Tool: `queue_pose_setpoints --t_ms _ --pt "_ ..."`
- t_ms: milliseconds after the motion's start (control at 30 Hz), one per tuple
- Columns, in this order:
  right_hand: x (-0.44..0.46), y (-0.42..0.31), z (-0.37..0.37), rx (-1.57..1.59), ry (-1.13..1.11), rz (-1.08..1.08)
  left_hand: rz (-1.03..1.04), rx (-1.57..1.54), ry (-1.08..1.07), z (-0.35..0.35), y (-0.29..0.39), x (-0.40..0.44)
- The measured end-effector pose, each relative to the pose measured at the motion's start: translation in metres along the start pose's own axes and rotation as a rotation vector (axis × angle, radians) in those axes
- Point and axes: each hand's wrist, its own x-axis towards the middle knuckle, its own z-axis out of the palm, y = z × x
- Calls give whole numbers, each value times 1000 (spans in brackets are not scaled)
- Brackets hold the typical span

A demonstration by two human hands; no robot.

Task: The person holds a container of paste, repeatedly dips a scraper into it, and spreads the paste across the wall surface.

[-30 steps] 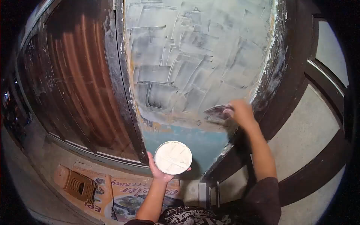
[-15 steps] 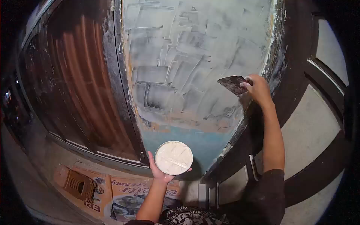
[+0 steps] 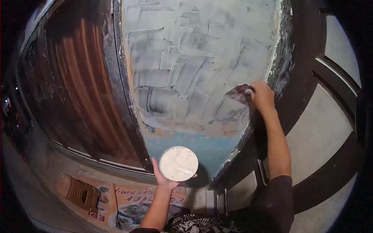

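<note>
My left hand [image 3: 164, 179] grips a round tub of off-white putty [image 3: 178, 164] from below, fingers around its sides, low in front of the wall. In my right hand [image 3: 263, 97] is a putty knife [image 3: 239, 94], its wide dark blade against the wall panel [image 3: 202, 50] near the right edge. Grey-white smears with ridged strokes cover most of that panel. Along its bottom runs a bare blue-green band [image 3: 194, 145], with a tan strip just above. The blade's working edge is hard to make out against the smears.
A dark wooden door frame [image 3: 116, 70] and brown curtain-like panel [image 3: 83, 89] stand on the left. Dark trim with pale panels [image 3: 318, 120] curves along the right. A brown plastic stool [image 3: 79, 194] sits on a printed banner [image 3: 136, 200] on the floor.
My right hand has moved slightly down and left, and the putty knife has turned, its blade now lying against the wall. The tub in my left hand stays almost in place.
</note>
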Motion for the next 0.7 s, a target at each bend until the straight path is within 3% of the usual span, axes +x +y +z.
queue_pose_setpoints --t_ms 133,200,333,433,500,600,700 --pt "26 22 -45 163 -127 137 12 40 7 -3 3 0" --pt "-8 25 -20 185 -90 27 23 13 -24 -6 2 0" --pt "-85 -28 52 81 -443 -71 -5 11 -18 -7 0 3" --pt "-90 -25 92 -109 -472 -71 -7 50 20 -2 -3 0" --pt "-49 -9 66 -83 -358 -109 -11 32 24 -2 -2 3" --pt "31 7 1 -178 -151 37 3 22 22 -3 0 4" --pt "87 29 -58 -29 -37 70 13 38 9 -5 1 5"
